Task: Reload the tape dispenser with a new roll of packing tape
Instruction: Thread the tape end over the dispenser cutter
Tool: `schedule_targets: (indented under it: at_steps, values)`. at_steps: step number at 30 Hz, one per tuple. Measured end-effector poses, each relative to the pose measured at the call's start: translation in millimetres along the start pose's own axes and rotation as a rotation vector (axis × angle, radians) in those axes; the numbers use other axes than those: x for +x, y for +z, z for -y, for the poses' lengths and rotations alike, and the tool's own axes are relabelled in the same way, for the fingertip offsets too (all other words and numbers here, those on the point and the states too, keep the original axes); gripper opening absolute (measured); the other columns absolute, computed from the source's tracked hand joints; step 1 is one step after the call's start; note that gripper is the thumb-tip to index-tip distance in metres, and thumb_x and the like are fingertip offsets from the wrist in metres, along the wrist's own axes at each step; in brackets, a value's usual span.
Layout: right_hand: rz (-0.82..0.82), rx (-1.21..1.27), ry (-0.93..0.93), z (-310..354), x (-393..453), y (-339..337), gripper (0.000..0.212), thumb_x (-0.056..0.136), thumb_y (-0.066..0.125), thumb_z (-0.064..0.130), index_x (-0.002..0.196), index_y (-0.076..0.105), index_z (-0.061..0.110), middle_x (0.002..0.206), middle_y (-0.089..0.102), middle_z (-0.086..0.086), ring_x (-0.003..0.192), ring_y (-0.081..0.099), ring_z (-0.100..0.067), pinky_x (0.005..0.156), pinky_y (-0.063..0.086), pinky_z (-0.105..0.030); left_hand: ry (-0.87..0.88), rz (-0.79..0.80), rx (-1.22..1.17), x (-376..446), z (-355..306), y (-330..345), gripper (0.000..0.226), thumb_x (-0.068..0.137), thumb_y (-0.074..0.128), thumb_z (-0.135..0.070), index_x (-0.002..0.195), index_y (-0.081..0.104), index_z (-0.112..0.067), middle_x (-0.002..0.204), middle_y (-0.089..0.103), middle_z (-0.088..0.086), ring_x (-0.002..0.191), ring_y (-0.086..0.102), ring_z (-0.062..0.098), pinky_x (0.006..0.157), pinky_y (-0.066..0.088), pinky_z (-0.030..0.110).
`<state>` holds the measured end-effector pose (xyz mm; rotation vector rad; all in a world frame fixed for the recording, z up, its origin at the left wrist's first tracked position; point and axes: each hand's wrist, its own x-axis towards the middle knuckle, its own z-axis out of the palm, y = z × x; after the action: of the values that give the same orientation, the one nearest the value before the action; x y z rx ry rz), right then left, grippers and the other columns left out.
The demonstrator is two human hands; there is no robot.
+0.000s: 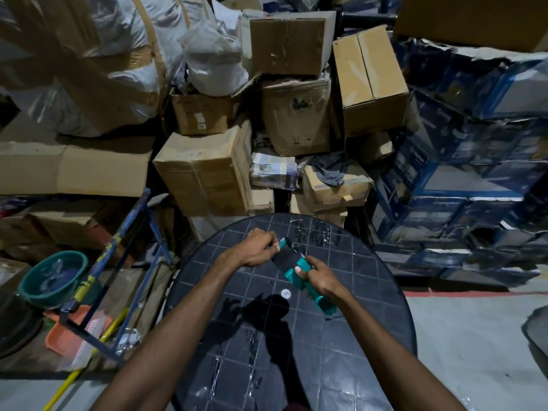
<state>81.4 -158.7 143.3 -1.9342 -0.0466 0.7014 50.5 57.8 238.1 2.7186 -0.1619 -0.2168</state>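
Teal plastic tape dispenser (299,269) being held just above the dark gridded counter (370,336), handle end slanting down toward the right. Right hand (321,278) wrapping curled fingers around the handle, thumb lying on top. Left hand (256,247) gripping the front end with fingers curled, pinching near the teal tip beside the dark roller. Being worked on in front of stacked cardboard boxes (207,176). Cannot tell whether any tape roll is mounted.

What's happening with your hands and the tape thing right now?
Right hand grips teal tape dispenser handle. Left hand pinches its front end. Held over black table. Nothing blocking.
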Motion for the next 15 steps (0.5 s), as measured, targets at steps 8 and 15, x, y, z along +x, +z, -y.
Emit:
schedule_targets:
  at_steps: [8, 15]
  values:
    - [-0.008, 0.114, 0.021, 13, -8, -2, 0.033, 0.093, 0.073, 0.019, 0.124, 0.062, 0.014, 0.120, 0.068, -0.006, 0.113, 0.065, -0.026, 0.096, 0.053, -0.037, 0.022, -0.012, -0.011, 11, 0, 7, 0.021, 0.101, 0.046, -0.032, 0.109, 0.058, -0.016, 0.121, 0.052, 0.011, 0.128, 0.034, 0.027, 0.111, 0.025, 0.052]
    - [0.004, 0.045, -0.001, 14, -8, -2, 0.016, 0.086, 0.075, 0.032, 0.094, 0.072, 0.018, 0.094, 0.075, -0.001, 0.086, 0.065, -0.023, 0.068, 0.045, -0.034, 0.026, -0.071, -0.107, 21, 6, 12, 0.022, 0.100, 0.047, -0.036, 0.101, 0.060, -0.018, 0.116, 0.057, 0.004, 0.131, 0.029, 0.023, 0.116, 0.008, 0.067]
